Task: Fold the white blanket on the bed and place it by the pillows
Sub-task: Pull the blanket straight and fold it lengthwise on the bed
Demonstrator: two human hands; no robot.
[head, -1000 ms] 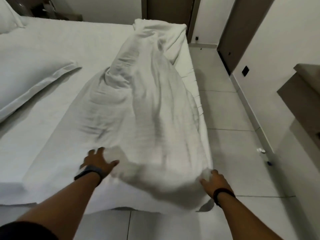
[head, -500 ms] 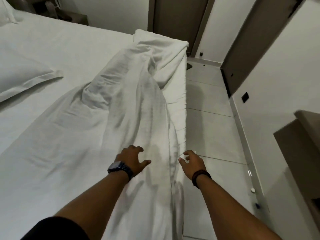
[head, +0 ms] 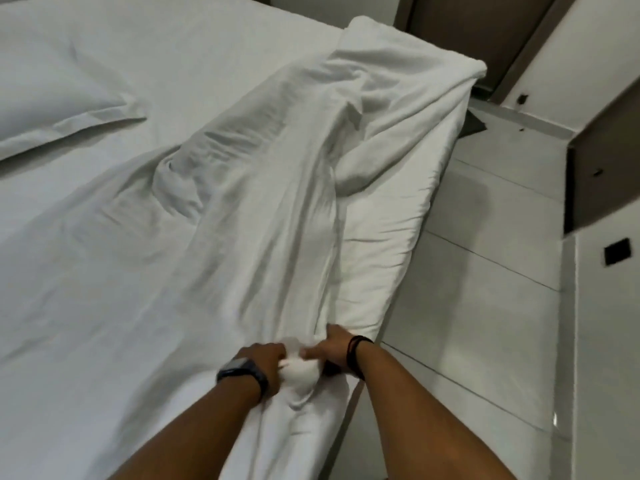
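The white blanket (head: 277,188) lies rumpled in a long strip along the right side of the bed (head: 86,306), reaching the far corner. My left hand (head: 265,355), with a dark watch on the wrist, and my right hand (head: 329,348), with a black band, are side by side at the near part of the blanket. Both are closed on a bunched fold of the white cloth between them. A white pillow (head: 52,91) rests at the upper left of the bed, apart from the blanket.
The bed's right edge (head: 398,271) drops to a pale tiled floor (head: 467,306). Brown doors (head: 485,29) and a wall with a dark socket (head: 616,251) stand on the right. A small dark object (head: 472,124) lies on the floor by the far corner.
My hands moved from hovering open over the blanket near the bed edge to meeting and closing on a bunch of its cloth. The view shifted closer to the bed.
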